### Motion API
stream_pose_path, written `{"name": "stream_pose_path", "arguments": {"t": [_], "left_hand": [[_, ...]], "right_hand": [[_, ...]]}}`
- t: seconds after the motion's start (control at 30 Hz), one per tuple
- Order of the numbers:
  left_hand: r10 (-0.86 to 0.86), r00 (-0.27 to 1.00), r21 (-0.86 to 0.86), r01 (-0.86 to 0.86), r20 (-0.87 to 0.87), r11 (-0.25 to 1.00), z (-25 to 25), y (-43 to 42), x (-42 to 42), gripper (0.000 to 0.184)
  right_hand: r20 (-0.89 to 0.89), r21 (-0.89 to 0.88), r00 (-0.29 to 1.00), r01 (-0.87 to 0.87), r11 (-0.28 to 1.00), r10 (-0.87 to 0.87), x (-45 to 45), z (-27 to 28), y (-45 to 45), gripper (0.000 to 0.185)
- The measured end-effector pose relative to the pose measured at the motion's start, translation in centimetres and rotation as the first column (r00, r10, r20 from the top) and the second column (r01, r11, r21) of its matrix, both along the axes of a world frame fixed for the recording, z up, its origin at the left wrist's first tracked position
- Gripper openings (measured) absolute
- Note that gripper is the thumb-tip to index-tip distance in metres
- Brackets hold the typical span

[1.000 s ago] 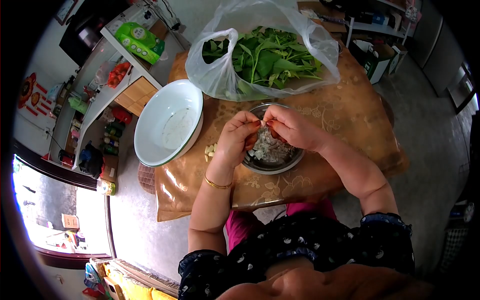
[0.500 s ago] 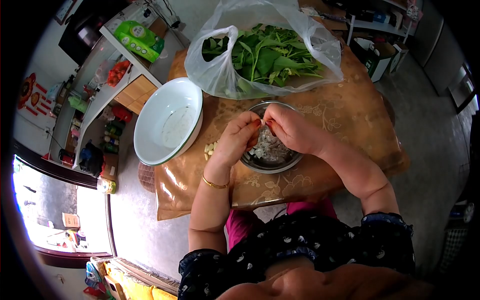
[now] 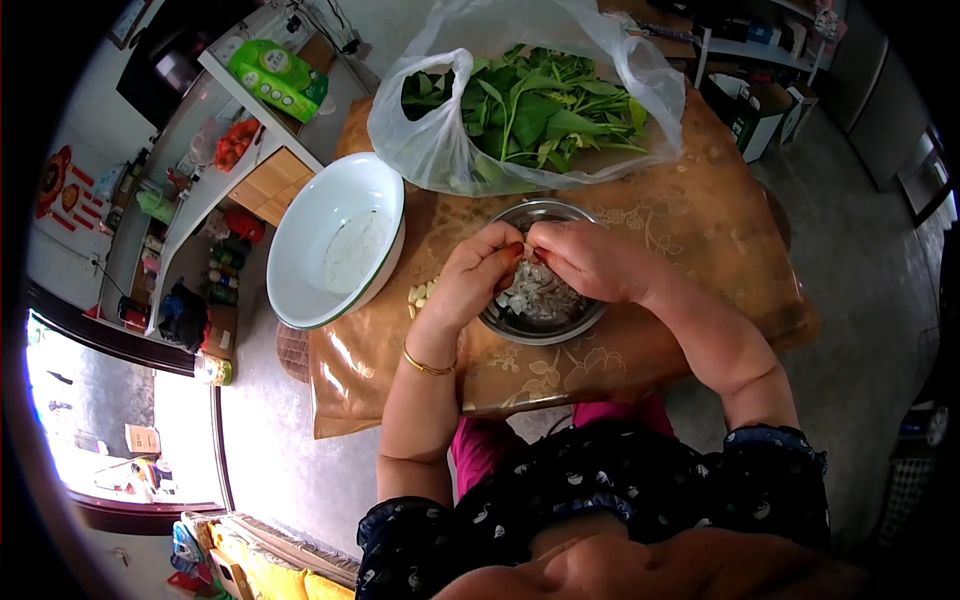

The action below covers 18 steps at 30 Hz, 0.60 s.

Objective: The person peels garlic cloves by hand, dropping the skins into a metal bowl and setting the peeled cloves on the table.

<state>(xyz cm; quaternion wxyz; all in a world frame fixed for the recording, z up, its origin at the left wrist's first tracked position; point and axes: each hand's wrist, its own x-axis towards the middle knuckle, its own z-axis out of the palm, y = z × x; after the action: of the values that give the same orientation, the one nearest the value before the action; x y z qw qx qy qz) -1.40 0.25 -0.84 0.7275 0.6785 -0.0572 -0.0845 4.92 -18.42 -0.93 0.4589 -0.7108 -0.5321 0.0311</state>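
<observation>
Mid-frame, I see the left hand (image 3: 482, 268) and right hand (image 3: 588, 260) together, pinching a small pale piece (image 3: 529, 251) above the metal bowl (image 3: 545, 207). White cloves (image 3: 420, 294) lie further left.

On one desk (image 3: 720, 245): one enamel basin (image 3: 318, 225), one steel bowl (image 3: 545, 338), one plastic bag (image 3: 452, 165), several garlic cloves (image 3: 421, 293) (too small to count); two hands (image 3: 466, 276); one bracelet (image 3: 428, 369).

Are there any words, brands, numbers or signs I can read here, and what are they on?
None can be read clearly.
Green package: pale markings, too blurred to read.
Cardboard box beyond the doorway: marks too small to read.
</observation>
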Motion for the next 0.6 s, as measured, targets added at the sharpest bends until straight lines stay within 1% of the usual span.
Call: {"name": "stream_pose_path", "arguments": {"t": [0.03, 0.13, 0.23, 0.33, 0.43, 0.53, 0.6], "left_hand": [[-0.014, 1.0, -0.025, 0.014, -0.012, 1.0, 0.0, 0.1, 0.0, 0.008], [-0.039, 0.998, 0.146, 0.031, 0.056, 0.989, 0.3, -0.1, -0.3, 0.008], [0.014, 0.997, 0.048, -0.017, 0.07, 0.999, 0.2, -0.3, -0.3, 0.007], [-0.034, 0.998, -0.099, 0.029, -0.049, 0.995, 0.5, 0.0, -0.3, 0.008], [-0.017, 0.995, -0.147, 0.002, -0.099, 0.989, 0.3, 0.0, -0.1, 0.008], [-0.046, 0.994, -0.233, 0.021, -0.102, 0.972, 0.1, 0.1, 0.0, 0.009], [-0.042, 0.995, -0.219, 0.02, -0.095, 0.976, 0.1, 0.0, -0.1, 0.008]], "right_hand": [[0.011, -0.002, 1.0, 0.001, 1.0, -0.001, -0.1, 0.0, 0.0, 0.006], [-0.01, 0.004, 1.0, 0.016, 1.0, -0.016, -0.2, -0.5, 0.3, 0.005], [-0.043, 0.033, 0.999, 0.021, 0.999, -0.02, -0.4, -0.5, 0.3, 0.004], [-0.065, 0.053, 0.997, -0.026, 0.998, 0.029, -0.3, 0.1, 0.2, 0.004], [-0.106, 0.034, 0.992, -0.059, 0.998, 0.062, -0.2, 0.5, 0.0, 0.005], [-0.158, -0.014, 0.985, -0.072, 0.997, 0.069, -0.3, 1.0, -0.3, 0.008], [-0.126, -0.025, 0.991, -0.054, 0.998, 0.051, -0.3, 1.1, -0.3, 0.008]]}}
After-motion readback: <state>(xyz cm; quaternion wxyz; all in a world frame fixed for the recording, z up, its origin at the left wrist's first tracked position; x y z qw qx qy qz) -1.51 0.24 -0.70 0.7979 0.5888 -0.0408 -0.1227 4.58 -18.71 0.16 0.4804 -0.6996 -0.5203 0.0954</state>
